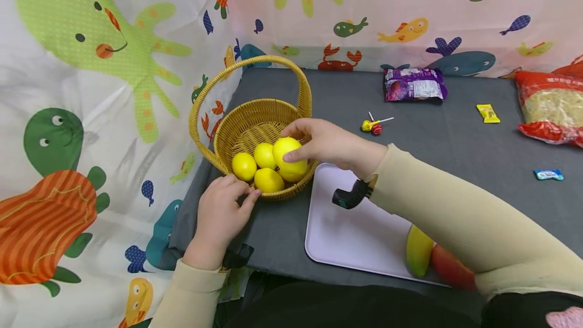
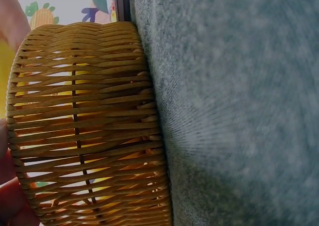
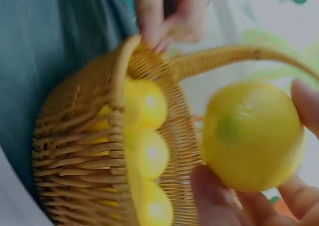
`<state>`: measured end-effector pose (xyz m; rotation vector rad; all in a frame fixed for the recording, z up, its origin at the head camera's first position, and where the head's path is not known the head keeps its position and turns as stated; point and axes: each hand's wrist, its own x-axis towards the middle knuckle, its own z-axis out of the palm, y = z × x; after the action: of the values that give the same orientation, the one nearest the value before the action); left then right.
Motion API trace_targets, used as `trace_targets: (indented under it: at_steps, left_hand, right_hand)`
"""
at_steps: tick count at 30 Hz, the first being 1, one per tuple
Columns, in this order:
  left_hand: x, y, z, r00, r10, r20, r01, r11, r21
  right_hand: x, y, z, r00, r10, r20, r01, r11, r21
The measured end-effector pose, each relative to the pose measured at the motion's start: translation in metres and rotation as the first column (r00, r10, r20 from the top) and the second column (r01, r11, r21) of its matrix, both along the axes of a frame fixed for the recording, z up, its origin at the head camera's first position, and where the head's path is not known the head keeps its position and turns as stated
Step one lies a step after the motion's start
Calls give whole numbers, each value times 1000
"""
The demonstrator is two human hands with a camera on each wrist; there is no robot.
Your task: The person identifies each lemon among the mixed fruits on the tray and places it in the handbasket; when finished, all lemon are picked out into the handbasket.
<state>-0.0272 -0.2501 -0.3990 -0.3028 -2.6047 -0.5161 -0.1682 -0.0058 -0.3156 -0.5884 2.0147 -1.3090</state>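
Note:
In the head view, my right hand (image 1: 330, 143) grips a yellow lemon (image 1: 286, 150) with thumb and fingers, over the right side of a wicker basket (image 1: 248, 128). The right wrist view shows this lemon (image 3: 254, 136) apart from the basket's rim, a greenish patch on its skin. Several more lemons (image 1: 268, 181) lie inside the basket, bunched toward its near side. My left hand (image 1: 225, 211) pinches the basket's near left rim between thumb and fingers. Up close, the left wrist view has the woven basket wall (image 2: 84, 111), with fingertips at its edge.
Right of the basket lies a pale tray (image 1: 350, 237) with a yellow-green banana-shaped fruit (image 1: 419, 251) and a reddish fruit (image 1: 451, 267), partly under my right arm. Behind are lollipops (image 1: 374, 126), a purple packet (image 1: 414, 85), small wrapped sweets (image 1: 488, 114) and a red bag (image 1: 553, 108).

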Motion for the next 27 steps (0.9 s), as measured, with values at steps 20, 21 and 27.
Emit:
trace_targets:
  at_steps: [20, 21, 27]
  left_hand:
    - [1, 2, 2, 1000, -12, -17, 11, 1000, -23]
    - [1, 2, 2, 1000, -11, -18, 11, 1000, -24]
    - [2, 2, 2, 1000, 4, -10, -4, 1000, -19]
  right_hand:
    - [-16, -60, -31, 942, 16, -335, 87, 953, 291]
    - [-16, -62, -33, 936, 23, -351, 89, 950, 300]
    - [-14, -74, -49, 909, 77, -409, 79, 933, 352]
